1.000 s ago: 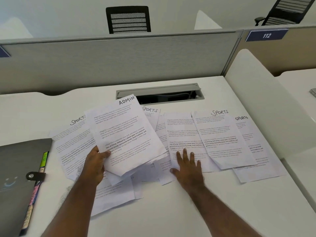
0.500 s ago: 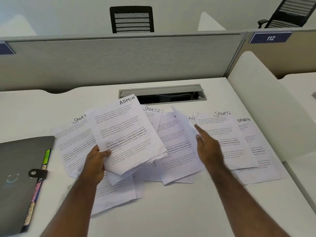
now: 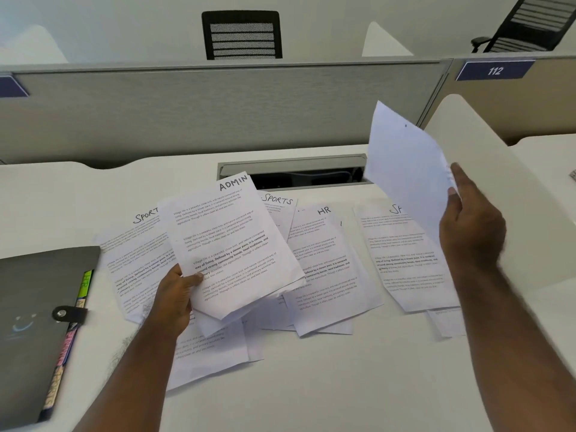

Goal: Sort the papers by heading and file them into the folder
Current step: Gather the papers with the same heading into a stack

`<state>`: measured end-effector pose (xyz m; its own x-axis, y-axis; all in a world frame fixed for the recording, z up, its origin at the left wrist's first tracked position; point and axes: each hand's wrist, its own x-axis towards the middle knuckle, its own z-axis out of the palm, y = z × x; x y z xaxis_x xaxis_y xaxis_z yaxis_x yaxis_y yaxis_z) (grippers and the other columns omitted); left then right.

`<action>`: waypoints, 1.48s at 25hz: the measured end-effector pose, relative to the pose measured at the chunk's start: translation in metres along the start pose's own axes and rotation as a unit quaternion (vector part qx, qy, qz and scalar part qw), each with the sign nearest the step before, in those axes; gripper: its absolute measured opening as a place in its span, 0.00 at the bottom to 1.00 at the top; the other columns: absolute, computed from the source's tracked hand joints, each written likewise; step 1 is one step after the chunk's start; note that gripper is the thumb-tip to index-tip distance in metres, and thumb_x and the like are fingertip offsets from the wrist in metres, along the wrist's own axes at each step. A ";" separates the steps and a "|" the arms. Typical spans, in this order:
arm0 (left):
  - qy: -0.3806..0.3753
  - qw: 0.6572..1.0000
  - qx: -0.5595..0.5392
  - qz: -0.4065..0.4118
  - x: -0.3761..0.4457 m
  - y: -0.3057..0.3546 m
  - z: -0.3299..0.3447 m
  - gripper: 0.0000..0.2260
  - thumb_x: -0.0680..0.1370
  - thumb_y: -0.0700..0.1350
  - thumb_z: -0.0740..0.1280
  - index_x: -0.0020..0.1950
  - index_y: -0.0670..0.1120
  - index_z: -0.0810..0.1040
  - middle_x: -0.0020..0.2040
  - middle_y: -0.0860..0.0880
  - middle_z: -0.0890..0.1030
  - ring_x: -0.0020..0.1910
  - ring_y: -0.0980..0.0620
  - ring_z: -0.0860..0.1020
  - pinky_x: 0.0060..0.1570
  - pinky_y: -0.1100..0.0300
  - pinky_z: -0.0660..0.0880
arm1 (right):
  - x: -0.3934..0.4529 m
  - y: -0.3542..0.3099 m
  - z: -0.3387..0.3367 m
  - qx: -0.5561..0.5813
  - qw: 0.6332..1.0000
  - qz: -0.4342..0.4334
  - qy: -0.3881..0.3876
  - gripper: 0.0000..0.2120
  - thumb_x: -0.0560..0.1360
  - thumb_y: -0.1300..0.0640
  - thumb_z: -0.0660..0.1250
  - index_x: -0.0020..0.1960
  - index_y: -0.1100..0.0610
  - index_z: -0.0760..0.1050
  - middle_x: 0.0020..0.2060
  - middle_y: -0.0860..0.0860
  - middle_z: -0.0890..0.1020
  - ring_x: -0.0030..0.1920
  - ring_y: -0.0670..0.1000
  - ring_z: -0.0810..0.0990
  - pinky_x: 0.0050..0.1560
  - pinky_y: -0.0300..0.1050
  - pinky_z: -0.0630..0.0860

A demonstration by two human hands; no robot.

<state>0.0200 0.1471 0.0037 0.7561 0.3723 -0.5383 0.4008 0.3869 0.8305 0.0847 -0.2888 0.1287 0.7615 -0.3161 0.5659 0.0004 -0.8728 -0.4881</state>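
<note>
Several printed sheets with handwritten headings lie spread over the white desk (image 3: 311, 385). My left hand (image 3: 174, 300) grips a small stack topped by the ADMIN sheet (image 3: 230, 244), held just above the pile. Raised at the right, my right hand (image 3: 470, 226) holds one single sheet (image 3: 405, 169) with its blank back towards me. Underneath, an HR sheet (image 3: 327, 269) lies uncovered, with SPORTS sheets at the left (image 3: 140, 244), at the back (image 3: 277, 204) and at the right (image 3: 402, 251). A dark grey folder (image 3: 34, 322) with coloured tabs lies shut at the desk's left edge.
A grey cable tray (image 3: 293, 171) is set into the desk behind the papers. A grey partition (image 3: 218, 110) closes the back, and a white side panel (image 3: 514, 194) stands at the right. Two black chairs stand beyond the partition.
My right hand went from lying flat on the middle papers to lifting one sheet up and to the right, uncovering the HR sheet. The left hand kept its stack almost still.
</note>
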 end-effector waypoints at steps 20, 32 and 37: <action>0.006 1.000 -0.008 0.004 -0.002 0.005 -0.006 0.18 0.77 0.29 0.63 0.64 0.44 0.77 0.54 0.48 0.83 0.53 0.48 0.81 0.44 0.55 0.77 | -0.159 0.025 0.100 -0.164 0.911 -0.045 -0.376 0.32 0.72 0.34 0.58 0.68 0.52 0.74 0.68 0.54 0.76 0.67 0.59 0.74 0.61 0.58 0.70; 0.013 1.000 -0.009 0.001 -0.005 0.007 -0.012 0.19 0.76 0.29 0.63 0.65 0.43 0.76 0.55 0.47 0.83 0.53 0.46 0.81 0.44 0.54 0.77 | -0.157 -0.010 0.116 -0.196 0.873 0.115 -0.432 0.49 0.70 0.39 0.71 0.79 0.54 0.46 0.75 0.57 0.61 0.71 0.60 0.64 0.65 0.58 0.67; 0.015 1.000 -0.008 0.004 -0.004 0.008 -0.012 0.19 0.76 0.29 0.63 0.64 0.44 0.76 0.55 0.47 0.83 0.54 0.45 0.80 0.46 0.53 0.77 | -0.152 -0.009 0.116 -0.142 0.896 0.154 -0.392 0.41 0.73 0.50 0.70 0.78 0.52 0.51 0.67 0.56 0.73 0.63 0.60 0.74 0.61 0.57 0.72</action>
<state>0.0135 0.1590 0.0109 0.7438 0.3996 -0.5358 0.3863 0.3972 0.8325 0.0439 -0.1898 -0.0302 0.9185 -0.2973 -0.2608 -0.3682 -0.8834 -0.2897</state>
